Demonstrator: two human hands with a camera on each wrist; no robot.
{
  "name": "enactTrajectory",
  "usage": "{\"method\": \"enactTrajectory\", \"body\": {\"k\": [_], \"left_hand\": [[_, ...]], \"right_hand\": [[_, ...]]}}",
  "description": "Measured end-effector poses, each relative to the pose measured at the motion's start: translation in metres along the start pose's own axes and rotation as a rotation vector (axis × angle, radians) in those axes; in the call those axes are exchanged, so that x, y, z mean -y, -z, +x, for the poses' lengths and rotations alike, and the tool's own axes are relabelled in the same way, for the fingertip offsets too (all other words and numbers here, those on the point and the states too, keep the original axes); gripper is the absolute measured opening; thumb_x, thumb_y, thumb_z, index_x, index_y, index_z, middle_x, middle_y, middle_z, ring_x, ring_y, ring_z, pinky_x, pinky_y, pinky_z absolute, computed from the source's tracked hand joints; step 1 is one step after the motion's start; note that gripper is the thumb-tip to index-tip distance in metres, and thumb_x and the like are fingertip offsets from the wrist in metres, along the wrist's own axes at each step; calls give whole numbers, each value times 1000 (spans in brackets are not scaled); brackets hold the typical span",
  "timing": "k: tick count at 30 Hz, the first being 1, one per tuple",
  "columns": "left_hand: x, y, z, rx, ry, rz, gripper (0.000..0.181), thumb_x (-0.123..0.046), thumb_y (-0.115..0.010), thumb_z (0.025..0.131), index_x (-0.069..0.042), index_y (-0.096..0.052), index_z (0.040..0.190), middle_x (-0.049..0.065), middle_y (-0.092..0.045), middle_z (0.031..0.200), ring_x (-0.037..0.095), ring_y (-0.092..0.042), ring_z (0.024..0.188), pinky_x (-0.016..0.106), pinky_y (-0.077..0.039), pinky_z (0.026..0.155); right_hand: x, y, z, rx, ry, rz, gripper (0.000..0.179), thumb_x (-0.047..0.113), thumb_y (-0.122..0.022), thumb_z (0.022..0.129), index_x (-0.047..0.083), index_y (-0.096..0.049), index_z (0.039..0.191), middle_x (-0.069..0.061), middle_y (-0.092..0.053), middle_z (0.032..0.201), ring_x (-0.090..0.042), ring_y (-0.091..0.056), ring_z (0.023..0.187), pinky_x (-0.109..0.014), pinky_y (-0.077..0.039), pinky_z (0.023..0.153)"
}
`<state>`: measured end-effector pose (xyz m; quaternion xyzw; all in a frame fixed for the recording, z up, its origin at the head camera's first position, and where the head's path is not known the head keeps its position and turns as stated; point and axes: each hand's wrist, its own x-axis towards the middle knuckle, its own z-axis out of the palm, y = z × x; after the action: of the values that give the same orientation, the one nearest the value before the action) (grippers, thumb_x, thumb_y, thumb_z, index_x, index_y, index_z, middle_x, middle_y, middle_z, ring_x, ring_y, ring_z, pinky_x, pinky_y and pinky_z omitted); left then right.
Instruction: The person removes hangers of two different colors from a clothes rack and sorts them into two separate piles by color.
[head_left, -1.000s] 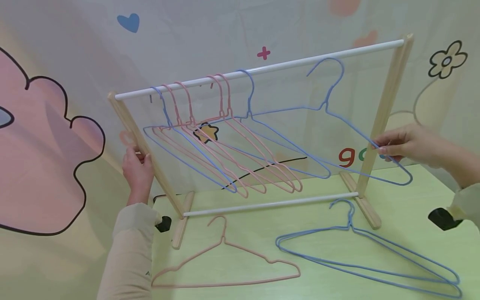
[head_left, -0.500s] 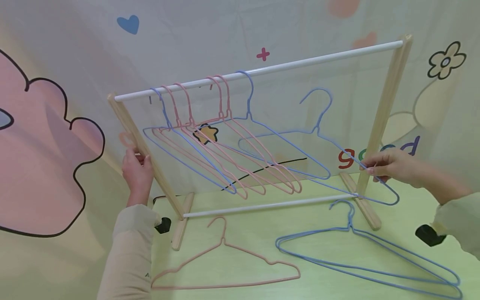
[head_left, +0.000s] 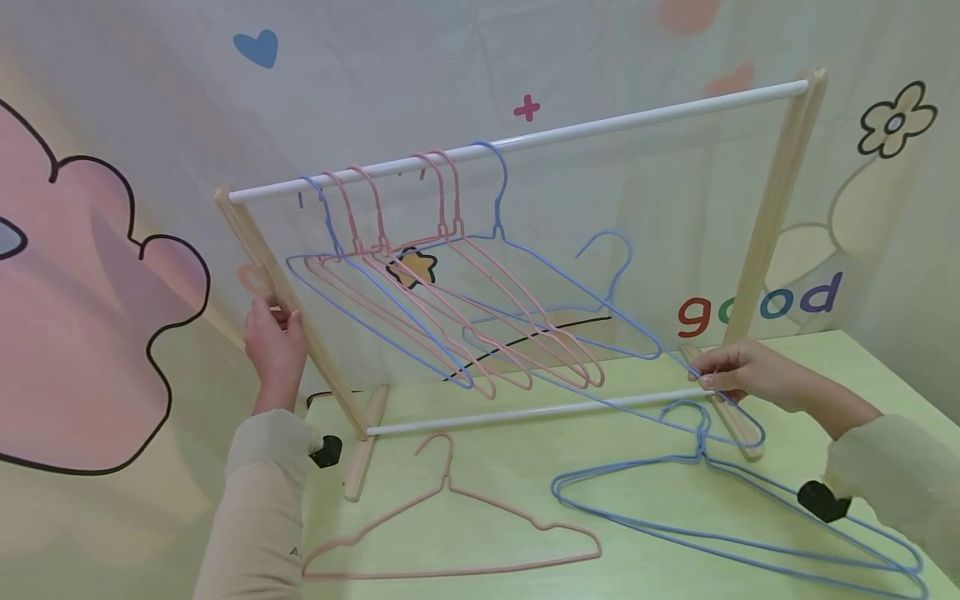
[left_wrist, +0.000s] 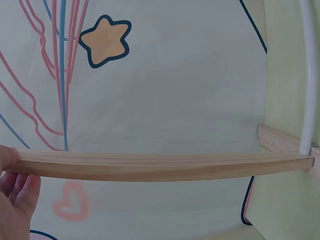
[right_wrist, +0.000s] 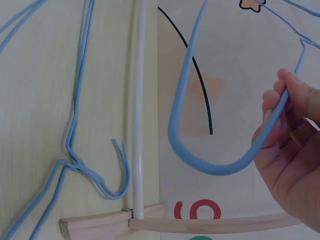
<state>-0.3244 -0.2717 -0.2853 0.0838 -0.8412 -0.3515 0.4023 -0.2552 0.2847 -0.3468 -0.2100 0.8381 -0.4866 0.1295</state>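
1. Gripping the left upright (left_wrist: pixel 165 167) of a garment rack (head_left: pixel 782 192) with the left hand (head_left: pixel 276 342), with thumb and fingers curled snugly around the wood; probably so as to steady a light frame against tipping or sliding.

2. Pinching a blue wire hanger (right_wrist: pixel 220 169) near the outer end of its sloping shoulder with the right hand (right_wrist: pixel 295 145), between thumb and bent fingers, with no gap beyond the wire's thickness; seemingly there so as to leave the hook free.

3. Held below the white top rail (head_left: pixel 637 119) and apart from it, hook upward, slanting down toward the right hand; hard to judge in depth against the hung row.

4. Looped over the same rail, left of its right half: four pink hangers (head_left: pixel 457 196) and two blue hangers (head_left: pixel 506 179), hanging by their hooks.

5. Laid flat on the pale green tabletop (head_left: pixel 525 458): a single pink hanger (head_left: pixel 450 572) at left, and an overlapping blue pair (head_left: pixel 702 439) at right, presumably for easy reach.
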Motion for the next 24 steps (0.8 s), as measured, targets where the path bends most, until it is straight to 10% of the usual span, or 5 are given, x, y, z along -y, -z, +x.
{"method": "enactTrajectory", "body": {"k": [24], "left_hand": [[1, -1, 1, -4, 0, -4, 24, -8, -53, 84, 3, -47, 104, 21, -54, 96, 33, -54, 92, 42, -40, 85]], "right_hand": [[-21, -75, 32, 229, -19, 176, 19, 10, -50, 88, -6, -58, 96, 5, -50, 68, -7, -48, 57, -20, -41, 51]]}}
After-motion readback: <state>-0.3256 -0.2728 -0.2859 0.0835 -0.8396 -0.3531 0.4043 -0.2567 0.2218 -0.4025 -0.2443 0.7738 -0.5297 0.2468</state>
